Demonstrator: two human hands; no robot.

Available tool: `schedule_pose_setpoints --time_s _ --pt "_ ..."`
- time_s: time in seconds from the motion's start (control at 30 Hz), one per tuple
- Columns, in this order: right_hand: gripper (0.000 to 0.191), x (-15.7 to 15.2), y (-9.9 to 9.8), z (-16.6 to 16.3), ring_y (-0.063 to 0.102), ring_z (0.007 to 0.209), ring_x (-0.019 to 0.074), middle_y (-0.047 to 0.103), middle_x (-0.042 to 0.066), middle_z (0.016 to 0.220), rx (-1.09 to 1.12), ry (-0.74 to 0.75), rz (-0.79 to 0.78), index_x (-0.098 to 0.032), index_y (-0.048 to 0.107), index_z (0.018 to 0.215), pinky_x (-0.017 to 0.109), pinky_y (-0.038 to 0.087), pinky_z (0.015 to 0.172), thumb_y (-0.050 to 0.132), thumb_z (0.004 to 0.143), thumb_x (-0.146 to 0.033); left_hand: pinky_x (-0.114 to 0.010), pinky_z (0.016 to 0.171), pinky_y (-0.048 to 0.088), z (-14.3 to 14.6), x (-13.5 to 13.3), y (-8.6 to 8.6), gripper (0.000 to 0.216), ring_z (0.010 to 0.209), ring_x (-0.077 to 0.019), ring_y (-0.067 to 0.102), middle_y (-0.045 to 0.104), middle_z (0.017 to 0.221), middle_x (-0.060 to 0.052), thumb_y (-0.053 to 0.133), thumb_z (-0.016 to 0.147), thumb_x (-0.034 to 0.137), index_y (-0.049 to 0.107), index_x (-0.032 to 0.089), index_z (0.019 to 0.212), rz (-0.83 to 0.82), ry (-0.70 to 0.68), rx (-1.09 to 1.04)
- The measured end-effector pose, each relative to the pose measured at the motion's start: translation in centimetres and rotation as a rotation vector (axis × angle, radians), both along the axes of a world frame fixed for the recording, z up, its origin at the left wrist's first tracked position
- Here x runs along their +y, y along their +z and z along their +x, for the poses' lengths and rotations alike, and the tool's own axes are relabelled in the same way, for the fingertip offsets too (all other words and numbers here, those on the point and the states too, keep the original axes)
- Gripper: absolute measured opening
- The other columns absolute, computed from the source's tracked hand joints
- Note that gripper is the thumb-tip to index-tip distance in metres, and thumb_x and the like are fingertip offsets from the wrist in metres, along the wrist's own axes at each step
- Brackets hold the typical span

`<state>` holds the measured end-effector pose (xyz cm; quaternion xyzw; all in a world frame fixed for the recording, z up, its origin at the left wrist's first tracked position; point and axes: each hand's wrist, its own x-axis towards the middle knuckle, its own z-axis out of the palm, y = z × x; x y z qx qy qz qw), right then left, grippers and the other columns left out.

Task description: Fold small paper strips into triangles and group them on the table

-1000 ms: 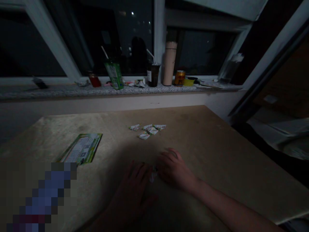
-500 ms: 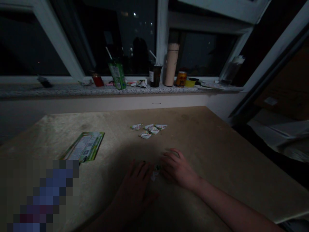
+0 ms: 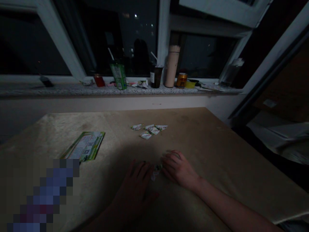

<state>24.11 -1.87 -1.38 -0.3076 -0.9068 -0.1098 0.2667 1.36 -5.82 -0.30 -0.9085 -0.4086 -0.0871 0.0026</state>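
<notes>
On the table, a small white-and-green wrapped packet (image 3: pixel 155 175) lies between my two hands. My left hand (image 3: pixel 136 182) rests palm down at its left side, fingers stretched and apart, in dark shadow. From the right, my right hand (image 3: pixel 180 169) reaches in with bent, slightly spread fingers; its fingertips are at the packet's right edge. Whether they touch it is hard to make out in the dim light. Farther back lies a loose group of several similar triangular packets (image 3: pixel 153 130). To the left is a flat green-and-white printed bag (image 3: pixel 88 146).
A granite window sill (image 3: pixel 135 91) behind the table (image 3: pixel 205 138) holds a green cup (image 3: pixel 118 75), a dark cup (image 3: pixel 156 77) with a straw, a pink flask (image 3: pixel 172 66), an orange can (image 3: pixel 181 80) and a red jar (image 3: pixel 99 80). A blurred-out patch covers the lower left.
The camera view has shifted very slightly. My right hand's fingers have drawn in a little; my left hand and the packets stay in place.
</notes>
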Motion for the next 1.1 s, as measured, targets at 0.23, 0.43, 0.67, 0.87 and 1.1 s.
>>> schedule_pose_setpoints --time_s 0.23,0.43,0.67,0.87,1.1 --pt "0.028 0.3 0.4 -0.2 0.053 0.111 0.0187 0.065 0.007 0.115 -0.029 0.097 -0.184 -0.019 0.059 0.115 0.037 0.04 0.096 0.049 0.092 -0.029 -0.053 0.108 0.021 -0.1 0.2 -0.8 0.058 0.127 -0.0297 0.037 0.043 0.14 -0.011 0.047 0.089 0.048 0.039 0.019 0.139 0.055 0.035 -0.019" --pt "0.025 0.2 0.9 -0.6 0.048 0.12 0.0208 0.066 0.004 0.114 -0.049 0.012 -0.224 -0.021 0.062 0.113 0.048 0.027 0.109 0.05 0.091 -0.028 -0.054 0.108 0.02 0.0 0.7 -1.5 0.056 0.133 -0.0306 0.031 0.031 0.149 -0.013 0.041 0.092 0.045 0.036 0.018 0.141 0.095 0.12 0.004" --pt "0.035 0.2 0.4 -0.7 0.05 0.121 0.0208 0.063 0.009 0.121 -0.022 -0.029 -0.263 -0.016 0.058 0.121 0.045 0.03 0.11 0.05 0.09 -0.031 -0.042 0.108 0.028 0.1 0.7 -1.4 0.059 0.132 -0.027 0.034 0.038 0.144 -0.014 0.043 0.09 0.045 0.039 0.011 0.139 0.069 0.035 0.008" --pt "0.036 -0.1 -0.3 -1.1 0.054 0.117 0.0203 0.06 0.011 0.125 0.012 -0.059 -0.354 -0.011 0.058 0.121 0.035 0.04 0.106 0.05 0.089 -0.025 -0.043 0.108 0.028 0.1 0.8 -1.3 0.062 0.132 -0.0285 0.035 0.037 0.145 -0.015 0.044 0.089 0.048 0.037 0.012 0.139 0.041 0.049 0.002" --pt "0.039 -0.9 -0.1 -1.9 0.053 0.119 0.0232 0.058 0.014 0.127 0.037 -0.137 -0.368 -0.011 0.056 0.124 0.042 0.039 0.107 0.052 0.088 -0.027 -0.045 0.105 0.029 0.2 0.8 -1.1 0.072 0.128 -0.0306 0.039 0.042 0.142 -0.015 0.047 0.085 0.057 0.036 0.012 0.14 0.04 0.103 -0.035"
